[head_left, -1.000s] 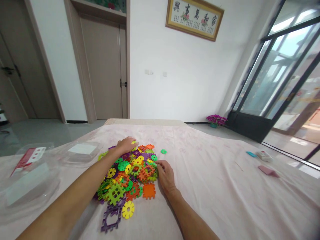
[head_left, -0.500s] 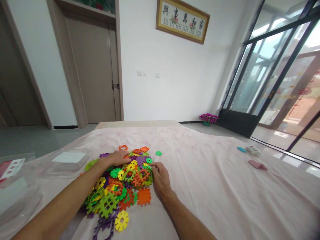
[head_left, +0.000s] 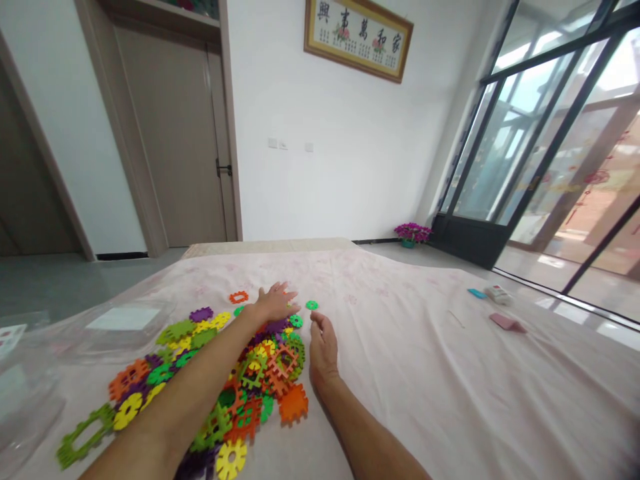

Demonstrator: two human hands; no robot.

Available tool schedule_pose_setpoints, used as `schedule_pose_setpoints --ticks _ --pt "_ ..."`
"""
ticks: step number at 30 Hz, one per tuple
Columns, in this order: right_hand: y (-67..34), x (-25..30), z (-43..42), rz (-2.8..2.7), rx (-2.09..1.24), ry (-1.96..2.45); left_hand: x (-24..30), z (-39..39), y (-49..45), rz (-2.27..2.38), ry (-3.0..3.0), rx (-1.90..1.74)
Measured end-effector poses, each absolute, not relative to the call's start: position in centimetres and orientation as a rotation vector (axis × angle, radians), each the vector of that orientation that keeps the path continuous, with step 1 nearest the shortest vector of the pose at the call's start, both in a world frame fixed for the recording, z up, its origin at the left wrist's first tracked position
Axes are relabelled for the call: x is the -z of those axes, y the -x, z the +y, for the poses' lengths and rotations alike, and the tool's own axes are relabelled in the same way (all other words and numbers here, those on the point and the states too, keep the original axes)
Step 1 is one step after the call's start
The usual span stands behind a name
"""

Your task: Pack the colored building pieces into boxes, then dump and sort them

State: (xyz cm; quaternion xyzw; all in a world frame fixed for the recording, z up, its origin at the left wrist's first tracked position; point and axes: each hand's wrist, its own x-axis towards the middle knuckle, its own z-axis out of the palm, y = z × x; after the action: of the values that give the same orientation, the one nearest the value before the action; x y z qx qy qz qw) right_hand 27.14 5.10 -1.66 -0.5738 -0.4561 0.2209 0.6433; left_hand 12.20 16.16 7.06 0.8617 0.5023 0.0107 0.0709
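Here, toward the cloth's (head_left: 425,380) near edge, left hand (head_left: 274,303) overlies interlocking plastic pieces (head_left: 283,363), right hand (head_left: 323,350) flanks them, all fingers released.

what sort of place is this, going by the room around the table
Probably a room in a home, perhaps a living or dining room: a framed piece with large characters and flowers hangs on the white wall, a pink-flowered cloth covers the table, and a brown door stands behind.

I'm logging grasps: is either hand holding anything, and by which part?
Nothing is visibly held: the left hand is spread over the pieces; the right hand is beside them.
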Motion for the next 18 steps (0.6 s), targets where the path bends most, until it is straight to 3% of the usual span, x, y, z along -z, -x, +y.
schedule_pose_setpoints --ticks 7,18 --pt "-27.3 1.7 5.3 -1.052 -0.525 1.345 -5.1 15.5 -12.3 1.533 -2.506 0.162" --pt "-27.3 1.3 5.0 -1.181 -0.426 1.427 -9.7 6.8 -4.6 1.246 -2.562 0.443"
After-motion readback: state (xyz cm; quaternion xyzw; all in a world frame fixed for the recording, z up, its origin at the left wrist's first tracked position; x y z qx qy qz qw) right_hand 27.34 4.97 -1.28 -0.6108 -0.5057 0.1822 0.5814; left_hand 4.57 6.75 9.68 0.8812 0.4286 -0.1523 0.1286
